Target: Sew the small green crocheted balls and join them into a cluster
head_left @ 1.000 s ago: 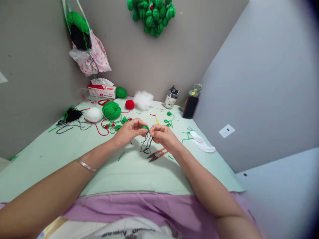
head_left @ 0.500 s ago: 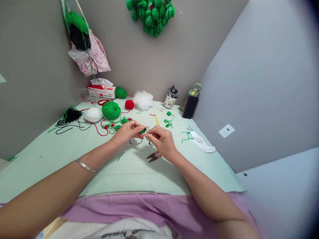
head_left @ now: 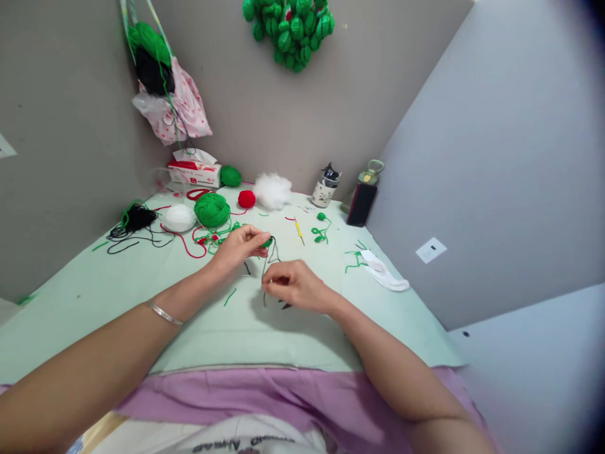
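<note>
Between the thumb and fingers of my left hand (head_left: 243,247) is a small green crocheted ball (head_left: 267,242), mostly hidden by the fingers. Black yarn (head_left: 273,250) runs from it down toward my right hand (head_left: 295,284), whose thumb and forefinger pinch a strand below and to the right of the ball. Whether a needle is in that pinch, I cannot tell. Dark blade tips of thread snips (head_left: 286,306) show beneath my right hand, which hides the rest. A yellow-handled crochet hook (head_left: 299,230) lies beyond my hands, beside a green crocheted piece with a stem (head_left: 321,234).
Balls of green (head_left: 212,210), white (head_left: 178,218) and red yarn (head_left: 246,199) lie at the back left, near tangled black yarn (head_left: 138,218). White stuffing (head_left: 273,191), a jar (head_left: 325,191), a phone (head_left: 362,204) and a bottle stand behind. White fabric (head_left: 385,271) lies right.
My right hand has moved down and toward me, away from the green ball, drawing the black yarn out. It now covers most of the snips. My left hand stays nearly in place.
</note>
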Motion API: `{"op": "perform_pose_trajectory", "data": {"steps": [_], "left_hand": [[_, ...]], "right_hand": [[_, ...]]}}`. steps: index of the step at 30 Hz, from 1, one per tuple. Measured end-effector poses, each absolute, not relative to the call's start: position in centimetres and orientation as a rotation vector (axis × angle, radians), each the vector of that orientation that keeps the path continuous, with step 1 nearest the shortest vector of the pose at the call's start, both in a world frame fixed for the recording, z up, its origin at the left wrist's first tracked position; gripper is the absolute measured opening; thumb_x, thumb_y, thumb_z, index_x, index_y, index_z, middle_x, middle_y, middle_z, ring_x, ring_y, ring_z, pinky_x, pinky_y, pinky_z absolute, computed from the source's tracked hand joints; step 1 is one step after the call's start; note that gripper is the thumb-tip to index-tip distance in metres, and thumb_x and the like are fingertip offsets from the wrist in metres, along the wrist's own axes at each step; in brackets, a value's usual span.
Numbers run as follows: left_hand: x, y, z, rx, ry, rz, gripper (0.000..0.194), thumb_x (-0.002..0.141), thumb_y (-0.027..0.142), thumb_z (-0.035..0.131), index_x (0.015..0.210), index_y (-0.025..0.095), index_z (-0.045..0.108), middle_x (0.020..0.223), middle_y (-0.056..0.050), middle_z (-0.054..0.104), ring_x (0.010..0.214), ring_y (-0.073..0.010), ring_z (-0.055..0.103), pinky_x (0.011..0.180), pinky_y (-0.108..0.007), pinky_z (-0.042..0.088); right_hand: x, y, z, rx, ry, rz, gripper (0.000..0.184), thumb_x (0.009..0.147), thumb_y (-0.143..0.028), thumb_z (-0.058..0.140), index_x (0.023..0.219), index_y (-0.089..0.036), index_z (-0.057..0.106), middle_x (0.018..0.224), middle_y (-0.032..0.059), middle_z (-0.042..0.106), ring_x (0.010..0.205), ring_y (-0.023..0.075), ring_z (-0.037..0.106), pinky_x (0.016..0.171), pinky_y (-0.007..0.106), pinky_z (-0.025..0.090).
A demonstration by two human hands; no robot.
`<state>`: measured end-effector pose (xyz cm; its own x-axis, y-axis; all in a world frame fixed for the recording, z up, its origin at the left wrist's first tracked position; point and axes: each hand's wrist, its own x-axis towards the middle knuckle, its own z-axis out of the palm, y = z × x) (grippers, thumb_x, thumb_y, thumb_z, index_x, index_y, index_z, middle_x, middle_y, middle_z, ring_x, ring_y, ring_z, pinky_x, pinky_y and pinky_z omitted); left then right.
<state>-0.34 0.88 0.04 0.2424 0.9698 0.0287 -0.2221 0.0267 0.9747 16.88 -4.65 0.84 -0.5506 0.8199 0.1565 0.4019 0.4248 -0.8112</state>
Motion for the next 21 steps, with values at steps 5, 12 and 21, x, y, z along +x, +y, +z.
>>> {"op": "perform_pose_trajectory", "data": {"steps": [5,12,21], "left_hand": [[-0.6,1.0,0.2,1.090,0.815,1.090,0.042,0.065,0.045,0.084,0.080,0.015,0.058,0.074,0.003,0.060,0.069,-0.0145,0.067,0.075,-0.031,0.054],[-0.5,0.5,0.4,1.094,0.736,1.055,0.038,0.069,0.041,0.082,0.085,0.016,0.057,0.076,0.002,0.061,0.068,-0.0136,0.066,0.070,-0.030,0.053],[-0.2,-0.2,1.0,1.171,0.737,0.992,0.036,0.072,0.042,0.080,0.083,0.016,0.057,0.075,0.004,0.057,0.063,-0.0121,0.062,0.066,-0.029,0.051]], "right_hand": [[16.8,-4.9,1.0,-0.974,-2.253,1.156,0.021,0.086,-0.033,0.065,0.075,-0.015,0.066,0.062,-0.0033,0.052,0.057,0.0082,0.040,0.055,0.022,0.032],[18.2,-3.1,1.8,-1.097,-1.695,0.955,0.024,0.081,-0.039,0.070,0.074,-0.017,0.062,0.056,-0.0052,0.044,0.053,0.0084,0.033,0.049,0.024,0.025],[18.2,-2.3,0.8,-1.142,-1.657,0.804,0.018,0.082,-0.033,0.068,0.090,-0.017,0.070,0.054,-0.0072,0.037,0.052,0.0089,0.031,0.050,0.025,0.025]]}}
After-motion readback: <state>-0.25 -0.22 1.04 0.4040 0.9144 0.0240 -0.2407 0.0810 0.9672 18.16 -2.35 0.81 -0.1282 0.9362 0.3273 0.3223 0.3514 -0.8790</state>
